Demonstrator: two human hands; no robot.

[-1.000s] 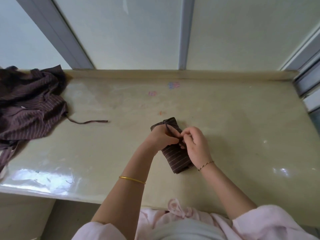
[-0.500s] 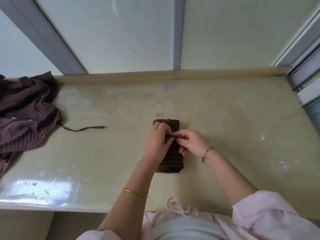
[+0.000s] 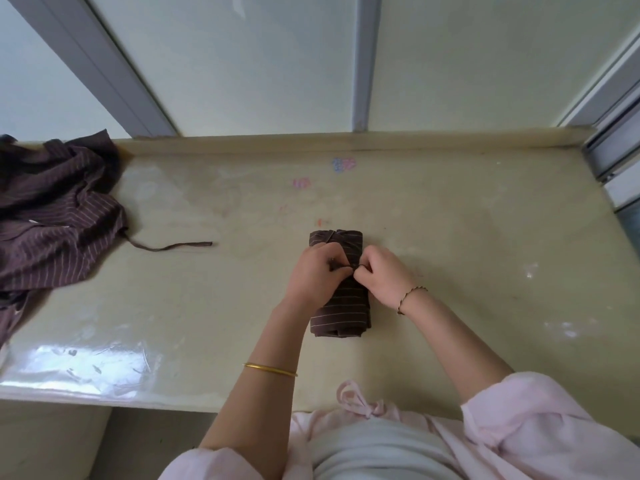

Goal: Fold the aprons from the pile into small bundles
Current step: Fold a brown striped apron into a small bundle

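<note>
Both your left hand point(image 3: 317, 270) and right hand point(image 3: 382, 277) are pinching the tie point(image 3: 341, 269) atop the rolled apron bundle point(image 3: 341, 308) in the middle of the counter point(image 3: 467, 244), so slack off now and that roll probably springs open.

apron pile point(image 3: 52, 216) left, counter point(image 3: 467, 237) right open

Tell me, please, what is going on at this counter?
A person is bundling brown striped aprons. The left hand and the right hand both pinch at the middle of a rolled apron bundle lying on the counter, seemingly fastening it. The pile of unfolded aprons sits at the counter's far left, one strap trailing out.
</note>
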